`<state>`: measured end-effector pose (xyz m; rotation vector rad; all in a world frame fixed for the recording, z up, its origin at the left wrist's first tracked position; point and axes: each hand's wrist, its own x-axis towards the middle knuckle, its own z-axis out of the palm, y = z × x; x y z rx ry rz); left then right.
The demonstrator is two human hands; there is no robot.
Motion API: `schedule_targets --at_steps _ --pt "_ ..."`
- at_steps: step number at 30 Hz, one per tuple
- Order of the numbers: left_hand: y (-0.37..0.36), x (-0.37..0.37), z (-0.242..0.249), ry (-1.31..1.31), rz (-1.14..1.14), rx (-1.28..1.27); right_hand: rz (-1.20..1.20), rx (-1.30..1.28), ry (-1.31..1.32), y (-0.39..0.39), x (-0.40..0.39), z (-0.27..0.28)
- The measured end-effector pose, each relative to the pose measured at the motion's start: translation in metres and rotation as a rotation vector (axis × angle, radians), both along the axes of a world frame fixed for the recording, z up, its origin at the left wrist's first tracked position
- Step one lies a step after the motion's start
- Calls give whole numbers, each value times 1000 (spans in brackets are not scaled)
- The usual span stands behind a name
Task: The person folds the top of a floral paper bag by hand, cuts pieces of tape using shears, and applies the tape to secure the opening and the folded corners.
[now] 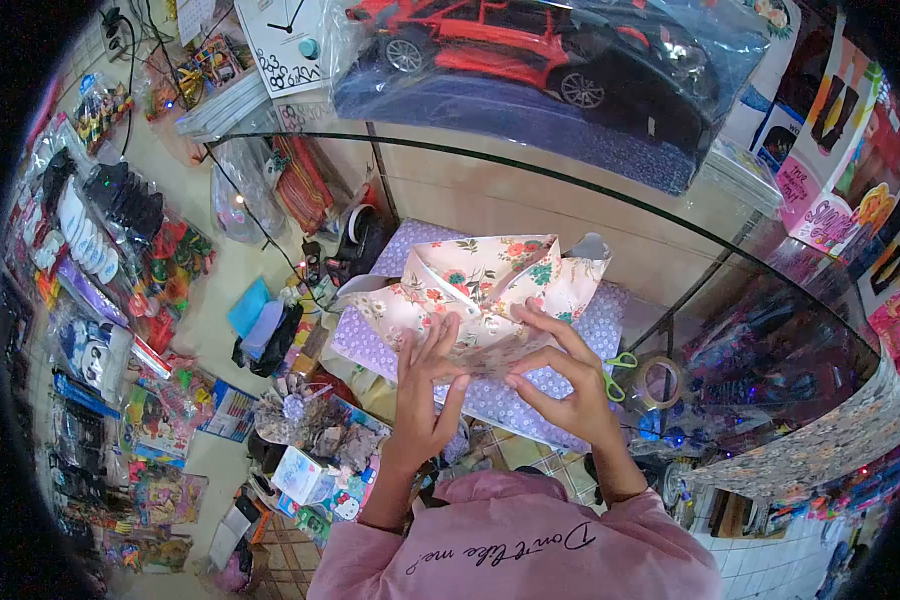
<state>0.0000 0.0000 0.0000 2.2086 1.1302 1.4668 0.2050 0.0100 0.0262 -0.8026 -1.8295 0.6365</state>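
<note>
Pink floral paper, folded and partly standing up, lies on a purple sheet with small white flowers. My left hand rests on the near left part of the floral paper, fingers spread and pointing forward. On its near right part is my right hand, fingers apart, with the forefinger touching the paper near its middle and the thumb toward my left thumb. Neither hand is closed round the paper. Flaps of the paper stick out at both sides.
Green-handled scissors and a tape roll lie right of the purple sheet. A glass shelf holding a boxed red toy car stands beyond. Packaged goods hang and lie at the left. A white box is at the near left.
</note>
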Motion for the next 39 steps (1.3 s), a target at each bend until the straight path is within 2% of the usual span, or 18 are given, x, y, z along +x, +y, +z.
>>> schedule_targets --at_steps 14,23,26,35,39 --pt "15 -4 5 -34 -66 -32 -146 204 -317 18 0 19" --pt "21 -4 10 -43 -76 -26 -188 239 -271 27 -1 24" --pt "23 3 12 -263 -103 -23 -193 190 -300 32 1 30" --pt "33 21 14 -420 63 -1 -271 180 -244 43 -8 31" --pt "34 26 15 -461 53 14 -274 179 -192 42 -10 29"
